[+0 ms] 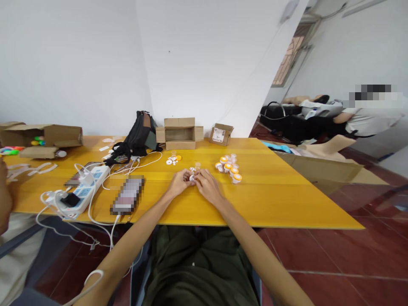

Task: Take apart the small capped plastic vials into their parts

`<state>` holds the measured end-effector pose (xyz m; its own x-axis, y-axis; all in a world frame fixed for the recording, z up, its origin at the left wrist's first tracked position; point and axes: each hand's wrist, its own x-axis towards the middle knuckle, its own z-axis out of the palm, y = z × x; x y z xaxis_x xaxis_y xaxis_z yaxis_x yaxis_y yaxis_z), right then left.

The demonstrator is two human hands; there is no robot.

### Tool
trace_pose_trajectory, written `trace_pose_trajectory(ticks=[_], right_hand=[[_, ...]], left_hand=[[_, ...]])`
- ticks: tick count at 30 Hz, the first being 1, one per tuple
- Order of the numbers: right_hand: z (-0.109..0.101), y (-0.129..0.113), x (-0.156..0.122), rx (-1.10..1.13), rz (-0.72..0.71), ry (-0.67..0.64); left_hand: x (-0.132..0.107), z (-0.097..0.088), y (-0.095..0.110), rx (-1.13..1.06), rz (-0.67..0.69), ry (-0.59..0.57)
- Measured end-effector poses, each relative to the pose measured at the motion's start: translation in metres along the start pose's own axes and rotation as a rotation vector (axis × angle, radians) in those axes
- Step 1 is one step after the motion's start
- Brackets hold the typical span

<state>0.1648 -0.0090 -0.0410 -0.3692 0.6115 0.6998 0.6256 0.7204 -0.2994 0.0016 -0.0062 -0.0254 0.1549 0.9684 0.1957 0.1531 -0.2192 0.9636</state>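
Observation:
My left hand [181, 182] and my right hand [205, 182] meet over the table, both with fingers closed around a small round white part [191, 178]. Its exact kind is too small to make out. Just beyond my fingers lie a small white perforated piece [192, 169] and a clear cup [198, 165]. Farther left sits a loose group of white discs [169, 162] with an orange ring [178, 157]. To the right of my hands stands a cluster of clear containers with orange-and-white tops [228, 166].
A phone [128, 195] and a white power strip [91, 189] with tangled cables lie to the left. Along the back are a black backpack [138, 136], an open cardboard box [179, 135] and a smaller box [221, 134]. Another person's arm [4, 195] shows at the left edge.

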Motion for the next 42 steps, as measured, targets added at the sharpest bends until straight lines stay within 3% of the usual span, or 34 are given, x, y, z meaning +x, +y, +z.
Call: trace_pose_trajectory(ticks=[10,21,24,30,42], right_hand=[[-0.0025,0.0009,0.0012,0.13,0.053,-0.031],[-0.0037,-0.0029,0.0033,0.155,0.109,0.021],[-0.0042,-0.0031,0.0032,0.171,0.108,0.032],[-0.0012,-0.0035,0.0025,0.131,0.071,-0.068],[-0.0034,-0.0059,0.0031,0.034,0.059,-0.003]], left_hand=[[0.0019,-0.0071,0.0016,-0.105,0.009,-0.097],[0.0031,-0.0047,0.0017,-0.12,-0.057,0.014],[0.004,-0.0062,0.0009,-0.097,-0.061,0.093],[0.0064,-0.0091,0.0026,-0.122,-0.096,0.24],[0.0037,-0.0066,0.004,-0.143,-0.084,0.175]])
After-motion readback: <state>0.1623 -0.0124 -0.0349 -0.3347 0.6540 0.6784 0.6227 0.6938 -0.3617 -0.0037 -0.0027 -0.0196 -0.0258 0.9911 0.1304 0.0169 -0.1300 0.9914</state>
